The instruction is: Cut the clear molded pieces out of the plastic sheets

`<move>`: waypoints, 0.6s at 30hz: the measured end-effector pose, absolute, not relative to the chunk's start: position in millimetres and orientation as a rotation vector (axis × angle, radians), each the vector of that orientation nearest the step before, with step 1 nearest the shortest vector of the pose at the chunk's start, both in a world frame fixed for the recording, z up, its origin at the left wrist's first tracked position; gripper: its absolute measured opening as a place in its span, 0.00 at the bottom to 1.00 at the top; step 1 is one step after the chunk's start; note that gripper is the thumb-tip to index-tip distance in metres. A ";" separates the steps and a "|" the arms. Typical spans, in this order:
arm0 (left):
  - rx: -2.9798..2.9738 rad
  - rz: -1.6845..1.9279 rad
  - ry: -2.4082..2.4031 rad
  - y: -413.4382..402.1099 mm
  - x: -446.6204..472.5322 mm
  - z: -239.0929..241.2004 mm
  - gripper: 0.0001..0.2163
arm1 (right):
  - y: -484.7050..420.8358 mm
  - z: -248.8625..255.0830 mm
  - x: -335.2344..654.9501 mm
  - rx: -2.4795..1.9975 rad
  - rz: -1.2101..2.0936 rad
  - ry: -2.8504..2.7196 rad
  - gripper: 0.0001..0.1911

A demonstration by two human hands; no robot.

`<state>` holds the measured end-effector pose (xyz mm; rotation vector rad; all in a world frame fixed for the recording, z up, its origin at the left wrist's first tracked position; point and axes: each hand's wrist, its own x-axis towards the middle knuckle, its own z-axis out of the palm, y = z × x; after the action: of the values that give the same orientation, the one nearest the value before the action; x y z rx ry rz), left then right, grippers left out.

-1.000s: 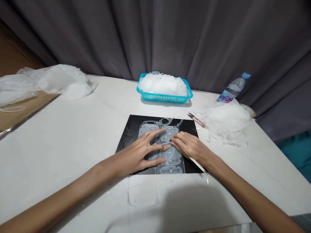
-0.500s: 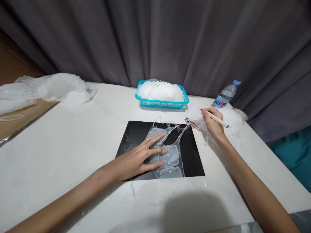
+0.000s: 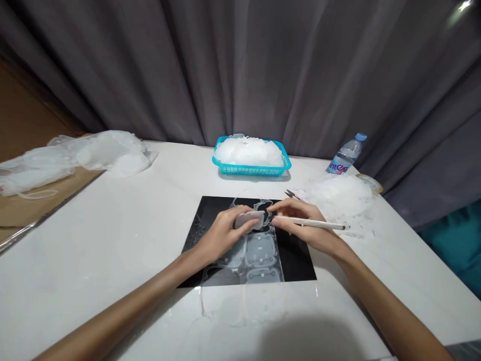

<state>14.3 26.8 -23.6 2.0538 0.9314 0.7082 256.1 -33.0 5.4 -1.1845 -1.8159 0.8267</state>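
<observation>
My left hand (image 3: 221,230) pinches a small translucent rounded piece (image 3: 249,219), raised above a black sheet (image 3: 295,255). Just to its right is my right hand (image 3: 310,225), closed on a slim white pen-like tool (image 3: 319,222) that points back to the right. The right fingertips are close to the piece's edge; whether they touch it I cannot tell. Below the hands, a clear moulded sheet of rounded panels (image 3: 261,249) lies on the black sheet, with thin stringy strips around it.
A turquoise basket (image 3: 251,171) heaped with white pieces stands at the back. To the right are a water bottle (image 3: 343,155), a pile of translucent scraps (image 3: 340,195) and dark-tipped scissors (image 3: 292,194). Plastic bags (image 3: 112,153) lie on cardboard (image 3: 75,193) at the left.
My left hand was lying flat on the moulded sheet and now holds up one piece. My right hand has moved left from the scrap pile to the piece, still with the tool.
</observation>
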 end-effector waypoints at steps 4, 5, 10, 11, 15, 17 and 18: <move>1.669 0.768 0.974 27.5 8.9 -22.3 0.16 | -25.9 -19.9 279.0 -1.374 0.339 -1.973 0.08; 1.583 0.776 0.955 26.7 7.2 -21.7 0.16 | -23.9 -26.6 283.9 -1.408 0.278 -2.055 0.10; 1.300 0.727 0.882 20.9 3.9 -19.0 0.17 | -23.2 -37.7 283.6 -1.413 0.217 -2.170 0.20; 1.274 0.722 0.879 19.5 4.0 -18.7 0.18 | -25.6 -35.2 277.9 -1.400 0.235 -2.138 0.18; 1.241 0.732 0.912 14.0 4.7 -20.1 0.18 | -38.0 -26.4 246.5 -1.312 0.505 -1.999 0.05; 1.236 0.738 0.910 11.9 5.3 -22.4 0.18 | -41.5 -27.5 232.9 -1.282 0.591 -1.950 0.08; 1.232 0.740 0.901 11.3 5.6 -23.7 0.18 | -42.2 -29.3 227.9 -1.267 0.620 -1.918 0.09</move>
<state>5.6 11.3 -23.7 1.2322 0.9006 0.7396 227.9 -42.2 -29.3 -1.2674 -1.9177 0.6204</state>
